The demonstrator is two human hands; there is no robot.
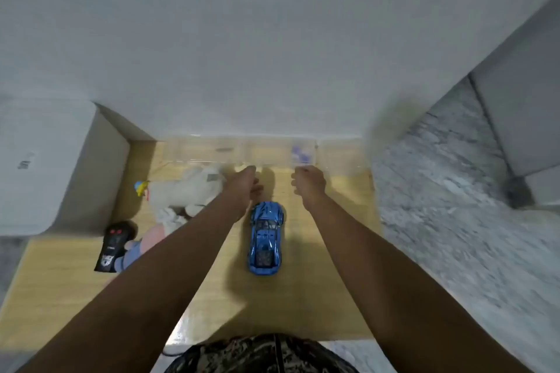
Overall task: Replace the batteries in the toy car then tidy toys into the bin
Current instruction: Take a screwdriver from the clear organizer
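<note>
Where the white wall (272,39) meets the floor, a pale wooden table (327,297) runs from the near edge to the far side, with grey speckled flooring (454,221) to its right and a white box-like unit (45,166) to its left; against the wall at the table's far edge stands a clear plastic bin (212,150), blurred, with something small and blue (300,154) inside its right part; left of centre lies a white plush toy (185,191), with a pink and blue soft toy (142,248) nearer; the blue toy car (265,239) sits upright on its wheels at the table's centre, lengthwise between the two forearms; a black remote control (111,247) lies near the left edge; both arms reach far over the table; the left hand (242,188) hovers just past the car's far end, fingers curled, and I cannot tell whether they hold anything; the right hand (309,183) is curled into a loose fist near the bin's front wall, apparently holding nothing.
</note>
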